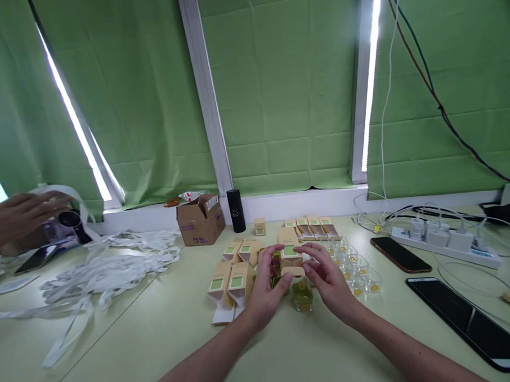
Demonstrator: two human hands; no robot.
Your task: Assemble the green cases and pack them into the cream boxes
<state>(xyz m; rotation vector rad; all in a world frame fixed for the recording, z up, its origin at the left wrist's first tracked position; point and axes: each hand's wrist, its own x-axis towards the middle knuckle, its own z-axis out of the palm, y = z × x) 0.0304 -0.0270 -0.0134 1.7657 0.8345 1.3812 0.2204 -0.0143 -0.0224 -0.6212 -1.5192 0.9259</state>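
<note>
Both my hands meet around a small kraft cardboard box (290, 250) with a pale green label, near the middle of the table. My left hand (266, 289) has its fingers curved along the box's left side. From the right, my right hand (330, 278) closes on it, thumb near the open front flap. Just below the flap, a small square glass jar (302, 297) with green contents stands on the table. More green jars are partly hidden behind my left fingers. Similar open boxes (228, 283) lie left of my hands, and clear glass pieces with yellow centres (358, 266) sit to the right.
At the back stand more small boxes (311, 228), a brown carton (200, 220) and a black cylinder (235, 211). White ribbons (115, 270) pile up at left, near another person's hand (25, 215). Phones (400, 254), a tablet (472, 322) and a power strip (445, 244) with cables lie right.
</note>
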